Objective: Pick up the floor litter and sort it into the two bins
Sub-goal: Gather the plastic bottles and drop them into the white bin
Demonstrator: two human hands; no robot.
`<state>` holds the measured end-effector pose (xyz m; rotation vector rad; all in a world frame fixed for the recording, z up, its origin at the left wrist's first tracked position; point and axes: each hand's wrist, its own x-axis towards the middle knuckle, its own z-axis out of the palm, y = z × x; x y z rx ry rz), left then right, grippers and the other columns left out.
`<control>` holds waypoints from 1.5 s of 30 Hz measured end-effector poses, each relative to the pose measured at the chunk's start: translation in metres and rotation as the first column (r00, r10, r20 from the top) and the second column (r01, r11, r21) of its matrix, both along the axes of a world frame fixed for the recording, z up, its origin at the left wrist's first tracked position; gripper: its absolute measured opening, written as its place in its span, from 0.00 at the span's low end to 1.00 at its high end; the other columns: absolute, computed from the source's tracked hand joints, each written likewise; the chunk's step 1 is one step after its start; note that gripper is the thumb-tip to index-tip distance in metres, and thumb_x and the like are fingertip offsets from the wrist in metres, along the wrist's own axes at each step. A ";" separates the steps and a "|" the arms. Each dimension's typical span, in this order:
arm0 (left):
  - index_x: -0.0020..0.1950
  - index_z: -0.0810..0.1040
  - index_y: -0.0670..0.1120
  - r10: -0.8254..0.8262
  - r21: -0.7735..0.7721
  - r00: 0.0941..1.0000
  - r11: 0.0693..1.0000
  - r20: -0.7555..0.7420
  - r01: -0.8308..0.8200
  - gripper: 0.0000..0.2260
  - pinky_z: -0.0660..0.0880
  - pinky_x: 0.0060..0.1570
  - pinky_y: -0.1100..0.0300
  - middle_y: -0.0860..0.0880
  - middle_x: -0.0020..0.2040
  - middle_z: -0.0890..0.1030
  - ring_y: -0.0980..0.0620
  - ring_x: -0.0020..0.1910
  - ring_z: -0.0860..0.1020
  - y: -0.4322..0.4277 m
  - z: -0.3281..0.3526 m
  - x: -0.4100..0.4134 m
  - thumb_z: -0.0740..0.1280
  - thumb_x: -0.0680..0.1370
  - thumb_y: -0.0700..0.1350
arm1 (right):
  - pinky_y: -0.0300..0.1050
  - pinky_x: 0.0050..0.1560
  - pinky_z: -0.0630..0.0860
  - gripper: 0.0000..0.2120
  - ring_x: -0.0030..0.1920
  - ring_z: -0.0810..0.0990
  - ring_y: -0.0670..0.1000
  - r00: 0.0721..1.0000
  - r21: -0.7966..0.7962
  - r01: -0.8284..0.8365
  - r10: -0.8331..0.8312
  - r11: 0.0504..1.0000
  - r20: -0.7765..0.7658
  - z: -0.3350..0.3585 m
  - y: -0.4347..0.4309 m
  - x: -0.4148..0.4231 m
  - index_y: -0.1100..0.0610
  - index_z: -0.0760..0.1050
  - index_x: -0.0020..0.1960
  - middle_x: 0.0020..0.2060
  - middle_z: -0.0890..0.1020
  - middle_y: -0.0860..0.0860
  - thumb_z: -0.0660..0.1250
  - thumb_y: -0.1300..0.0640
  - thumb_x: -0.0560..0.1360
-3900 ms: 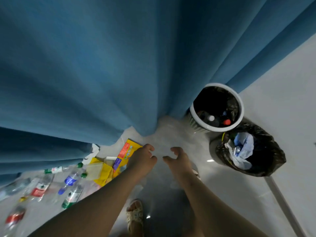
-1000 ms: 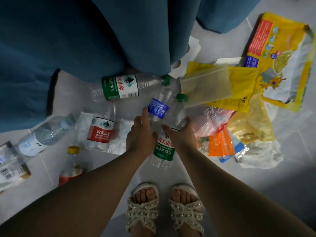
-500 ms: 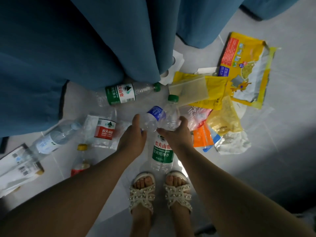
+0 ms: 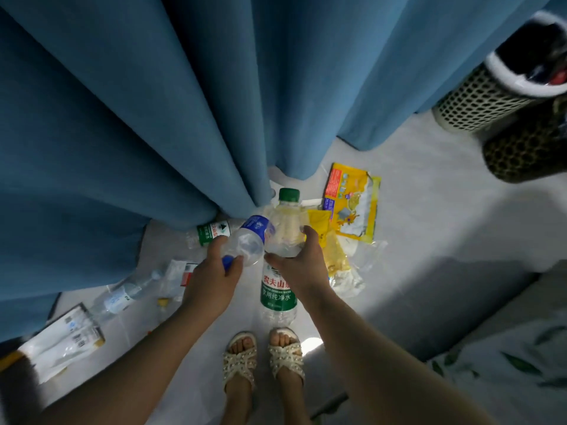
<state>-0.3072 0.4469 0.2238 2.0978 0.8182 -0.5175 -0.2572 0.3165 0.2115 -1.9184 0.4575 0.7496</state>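
Now off the floor: blue-label bottle in grip of left fingers, green-cap bottle in right fingers.

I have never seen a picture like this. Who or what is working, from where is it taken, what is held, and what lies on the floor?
There is no machine: a person works with bare hands, and a camera worn on the head looks down at them. The left hand grips a blue-labelled bottle; the right hand grips a green-capped bottle. On the floor lie more bottles, a yellow packet and other wrappers. A white mesh bin and a dark bin stand at the upper right, near the blue curtain.
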 end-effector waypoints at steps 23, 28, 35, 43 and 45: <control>0.65 0.66 0.46 -0.169 0.031 0.931 0.985 0.324 0.168 0.18 0.72 0.50 0.52 0.39 0.53 0.80 0.38 0.52 0.77 -0.044 0.320 0.027 0.63 0.78 0.50 | 0.39 0.41 0.75 0.29 0.46 0.79 0.51 0.884 0.264 0.345 -0.406 0.901 0.232 0.326 -0.084 -0.025 0.51 0.61 0.62 0.52 0.75 0.51 0.73 0.66 0.70; 0.54 0.65 0.48 -0.221 0.044 0.924 0.975 0.312 0.218 0.11 0.75 0.48 0.52 0.41 0.50 0.80 0.39 0.48 0.78 -0.058 0.336 0.028 0.63 0.78 0.51 | 0.49 0.51 0.77 0.33 0.52 0.79 0.56 0.847 0.294 0.408 -0.479 0.864 0.232 0.343 -0.101 -0.034 0.56 0.60 0.68 0.56 0.76 0.54 0.73 0.66 0.69; 0.46 0.66 0.49 -0.306 0.057 0.882 0.950 0.357 0.307 0.10 0.77 0.47 0.49 0.44 0.45 0.79 0.40 0.45 0.80 -0.119 0.347 0.060 0.63 0.77 0.53 | 0.39 0.41 0.76 0.33 0.46 0.79 0.51 0.826 0.328 0.419 -0.505 0.847 0.249 0.354 -0.158 -0.022 0.56 0.59 0.68 0.56 0.76 0.54 0.72 0.66 0.69; 0.49 0.66 0.48 -0.363 0.127 0.874 0.932 0.323 0.340 0.10 0.71 0.40 0.57 0.46 0.44 0.77 0.46 0.43 0.77 -0.232 0.355 0.115 0.61 0.78 0.54 | 0.37 0.39 0.73 0.36 0.47 0.79 0.50 0.818 0.303 0.410 -0.493 0.860 0.294 0.367 -0.270 0.029 0.56 0.57 0.71 0.56 0.75 0.52 0.72 0.65 0.70; 0.49 0.66 0.48 -0.363 0.115 0.874 0.932 0.323 0.344 0.10 0.72 0.40 0.56 0.46 0.44 0.77 0.45 0.43 0.77 -0.259 0.357 0.126 0.61 0.78 0.53 | 0.35 0.39 0.74 0.33 0.47 0.79 0.49 0.827 0.316 0.393 -0.482 0.864 0.289 0.369 -0.297 0.040 0.56 0.59 0.68 0.56 0.75 0.53 0.72 0.66 0.70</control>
